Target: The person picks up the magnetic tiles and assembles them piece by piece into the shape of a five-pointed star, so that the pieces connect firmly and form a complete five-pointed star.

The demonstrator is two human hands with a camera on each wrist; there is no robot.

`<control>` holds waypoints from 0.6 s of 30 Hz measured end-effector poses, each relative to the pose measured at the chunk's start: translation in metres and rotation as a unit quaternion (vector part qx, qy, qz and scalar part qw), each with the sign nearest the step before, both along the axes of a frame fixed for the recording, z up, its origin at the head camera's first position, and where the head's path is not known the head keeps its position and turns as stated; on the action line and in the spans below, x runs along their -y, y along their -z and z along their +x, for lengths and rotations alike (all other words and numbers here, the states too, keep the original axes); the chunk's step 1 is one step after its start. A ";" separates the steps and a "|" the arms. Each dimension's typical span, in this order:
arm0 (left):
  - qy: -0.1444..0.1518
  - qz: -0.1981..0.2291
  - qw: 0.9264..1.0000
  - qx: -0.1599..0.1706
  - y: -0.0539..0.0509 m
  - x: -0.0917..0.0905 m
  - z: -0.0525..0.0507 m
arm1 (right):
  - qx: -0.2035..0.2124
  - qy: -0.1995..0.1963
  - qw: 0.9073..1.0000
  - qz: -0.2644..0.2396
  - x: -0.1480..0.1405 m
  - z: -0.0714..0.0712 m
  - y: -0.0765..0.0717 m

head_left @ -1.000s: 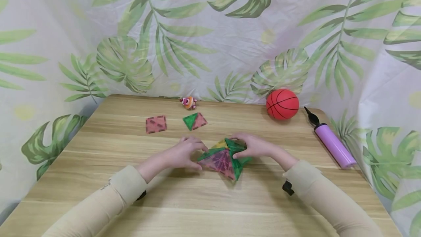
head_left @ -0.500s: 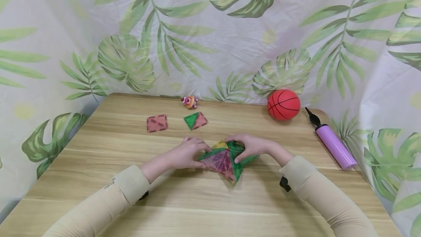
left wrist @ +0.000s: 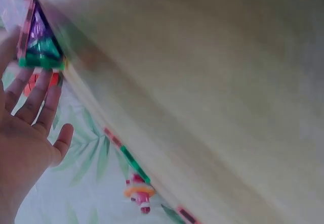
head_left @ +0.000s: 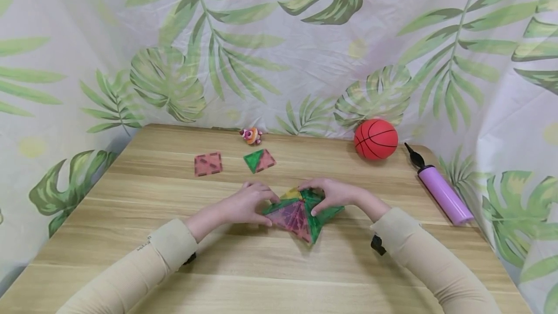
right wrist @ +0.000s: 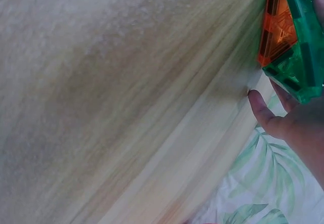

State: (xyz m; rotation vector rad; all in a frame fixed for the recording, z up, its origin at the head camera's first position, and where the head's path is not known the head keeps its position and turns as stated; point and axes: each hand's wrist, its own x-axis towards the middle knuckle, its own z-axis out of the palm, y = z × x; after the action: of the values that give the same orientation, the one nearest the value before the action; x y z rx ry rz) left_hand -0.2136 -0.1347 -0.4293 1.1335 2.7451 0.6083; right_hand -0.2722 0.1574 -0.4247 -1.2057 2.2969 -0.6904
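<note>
A pointed shape made of translucent magnetic tiles [head_left: 288, 217] stands on the table between both hands. Pink-purple panels face the front, with green panels at the sides and a yellow one behind. From the left, the left hand [head_left: 244, 205] holds a corner, thumb in front and fingers at the upper edge; the left wrist view has its fingers fairly straight against the tiles. The right hand [head_left: 333, 195] grips the green side, thumb in front and fingers over the top. In the right wrist view, orange and green tiles [right wrist: 304, 42] show beside that hand, with some fingers hidden.
Farther back lie a pink square tile [head_left: 208, 164] and a green-and-pink tile pair [head_left: 259, 160]. A small pink toy figure [head_left: 251, 135] and a red ball [head_left: 376, 139] stand near the back edge. A purple hand pump [head_left: 444, 195] lies along the right edge.
The left hand has moved slightly right, against the tile shape's corner. The green part at the right now sticks out farther from under the right hand. Loose tiles, ball and pump have stayed put.
</note>
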 end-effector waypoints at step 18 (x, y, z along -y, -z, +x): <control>-0.213 0.008 0.977 -0.021 -0.013 0.125 -0.072 | -0.013 -0.042 0.999 0.005 0.000 0.001 -0.001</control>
State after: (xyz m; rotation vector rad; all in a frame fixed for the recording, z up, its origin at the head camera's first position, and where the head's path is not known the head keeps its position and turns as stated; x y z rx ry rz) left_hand -0.2856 -0.2593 -0.4164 0.5584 3.0448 0.6543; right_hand -0.2713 0.1572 -0.4241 -1.3058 2.2532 -0.6349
